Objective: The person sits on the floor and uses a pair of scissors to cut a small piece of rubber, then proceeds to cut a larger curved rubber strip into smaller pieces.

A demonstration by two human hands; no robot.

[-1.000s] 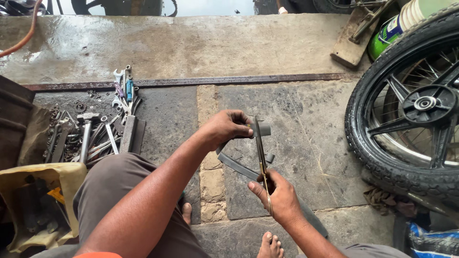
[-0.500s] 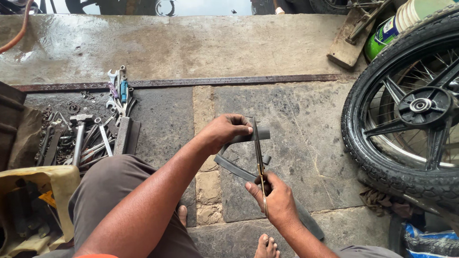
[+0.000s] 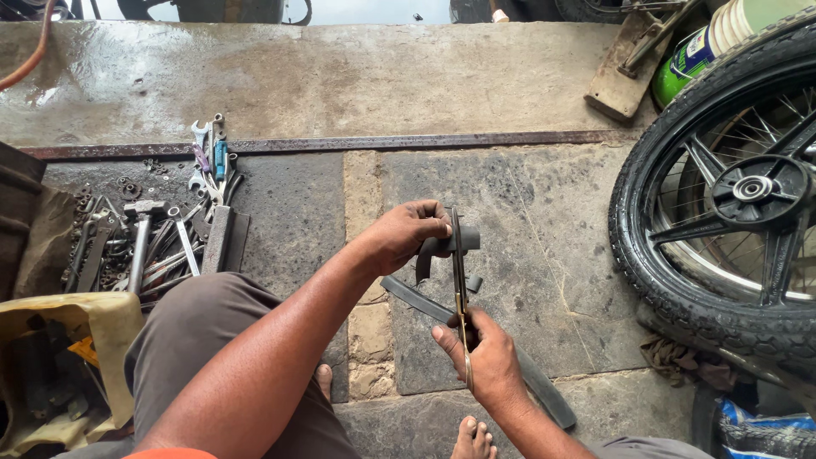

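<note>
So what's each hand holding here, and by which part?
The left hand grips a dark rubber strip at its end. The right hand holds scissors by the handles, blades up against that strip.

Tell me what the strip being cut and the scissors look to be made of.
Strip: probably rubber, matte black; it curls limply in the left hand. Scissors: metal, dull grey blades, brassy yellowish tint by the handle in the right hand.
</note>
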